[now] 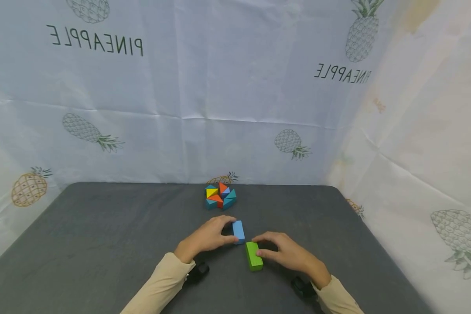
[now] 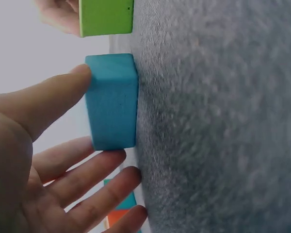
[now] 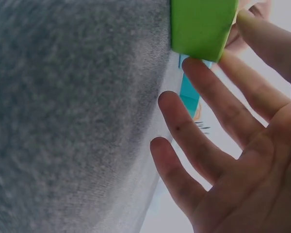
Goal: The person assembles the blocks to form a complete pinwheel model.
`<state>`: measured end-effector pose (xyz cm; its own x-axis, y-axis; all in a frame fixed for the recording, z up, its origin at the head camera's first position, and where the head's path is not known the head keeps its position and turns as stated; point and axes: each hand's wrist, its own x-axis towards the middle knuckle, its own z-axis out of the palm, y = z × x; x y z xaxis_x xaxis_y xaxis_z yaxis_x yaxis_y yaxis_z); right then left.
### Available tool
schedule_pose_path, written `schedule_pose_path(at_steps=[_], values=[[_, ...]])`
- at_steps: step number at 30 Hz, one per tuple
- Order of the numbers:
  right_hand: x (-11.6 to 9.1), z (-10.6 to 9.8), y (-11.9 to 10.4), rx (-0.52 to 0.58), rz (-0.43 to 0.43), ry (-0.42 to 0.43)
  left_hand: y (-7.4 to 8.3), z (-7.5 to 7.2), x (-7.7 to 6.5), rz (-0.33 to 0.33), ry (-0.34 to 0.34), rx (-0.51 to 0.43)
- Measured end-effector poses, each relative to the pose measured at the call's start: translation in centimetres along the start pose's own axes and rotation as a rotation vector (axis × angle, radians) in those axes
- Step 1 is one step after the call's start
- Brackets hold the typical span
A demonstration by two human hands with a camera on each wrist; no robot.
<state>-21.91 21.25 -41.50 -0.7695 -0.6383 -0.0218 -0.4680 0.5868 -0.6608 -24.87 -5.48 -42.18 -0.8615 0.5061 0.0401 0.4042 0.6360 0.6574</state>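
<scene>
My left hand (image 1: 207,235) pinches a blue rectangular block (image 1: 238,231) at its ends, thumb at the near one and fingers at the far one. In the left wrist view the thumb touches a top edge of the blue block (image 2: 112,107), which sits on the grey surface. Just to the right and nearer, a bright green rectangular block (image 1: 254,257) lies lengthwise between the thumb and fingers of my right hand (image 1: 288,252). The right wrist view has the thumb and two fingertips at the green block (image 3: 203,26), the other fingers spread. A small gap separates the two blocks.
Beyond the hands, several red, yellow, blue and teal triangular blocks form a ring (image 1: 212,193) near the back of the dark grey table (image 1: 110,235). A pineapple-print cloth (image 1: 235,87) hangs behind and at the sides. Black wrist devices (image 1: 199,272) are on both wrists.
</scene>
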Motion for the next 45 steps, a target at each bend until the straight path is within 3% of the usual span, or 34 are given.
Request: schedule_pose_path(at_steps=[6,17,34,45], values=[[-0.1,-0.1,0.1,0.022,0.009,-0.005,0.7,0.5,0.0,-0.01,-0.005,0.062],[-0.2,-0.3,-0.1,0.061,0.012,-0.034,1.7,1.2,0.1,0.032,-0.048,0.117],[-0.4,-0.5,-0.6,0.075,-0.001,-0.068,1.8,1.2,0.0,0.107,-0.089,0.087],[-0.5,-0.5,-1.0,0.078,0.004,-0.086,2.3,1.2,-0.1,0.1,-0.125,0.109]])
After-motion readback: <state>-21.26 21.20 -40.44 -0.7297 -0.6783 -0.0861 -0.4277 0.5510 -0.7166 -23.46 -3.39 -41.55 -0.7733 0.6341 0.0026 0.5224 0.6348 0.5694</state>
